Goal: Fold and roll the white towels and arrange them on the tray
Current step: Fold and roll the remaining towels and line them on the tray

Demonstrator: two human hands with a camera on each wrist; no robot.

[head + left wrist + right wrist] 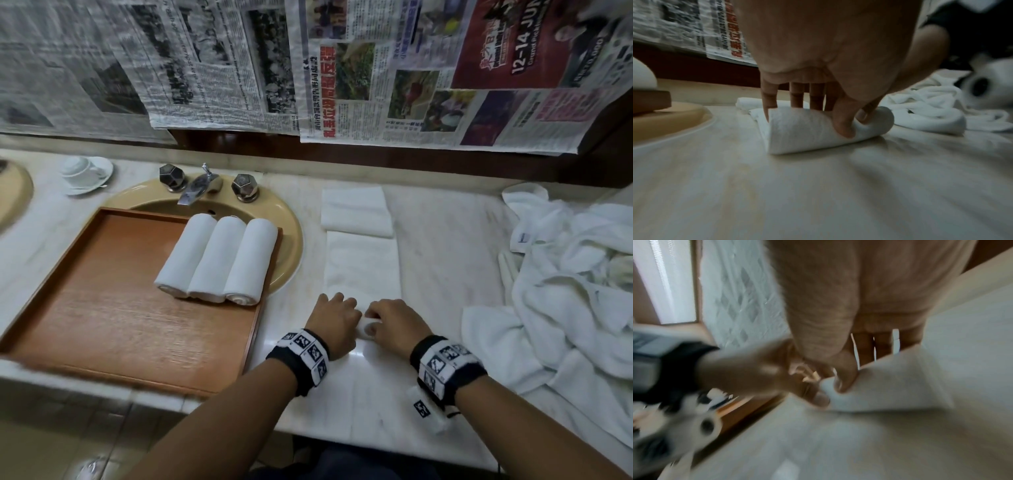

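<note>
- Both hands sit at the near end of a long folded white towel (363, 263) that lies flat on the marble desk (448, 240), stretching toward 12 o'clock from the hands
- The near end of that towel is wound into a short roll (807, 131); the rest is flat on the desk
- The left hand (334, 323) has its fingers (796, 95) draped over the top of the roll and its thumb curled against the front, so it grips the roll
- The right hand (397, 325) holds the roll's other end, thumb on the near side and fingers over the far side; the right wrist view is blurred, but the thumb pressing into the cloth shows
- At 12 o'clock from the long towel, touching its far edge, lies a smaller folded towel (356, 212)
- At 9 o'clock from the hands a wooden tray (102, 308) rests over a tan sink (291, 246)
- Three rolled towels (217, 260) lie side by side, touching, in the tray's far right corner
- At 3 o'clock a heap of loose white towels (575, 291) covers the desk's right end
- A cup and saucer (85, 173) stand at 10 o'clock, past the sink, left of the tap (200, 185)
- Newspaper sheets (376, 68) hang on the wall behind the desk
</note>
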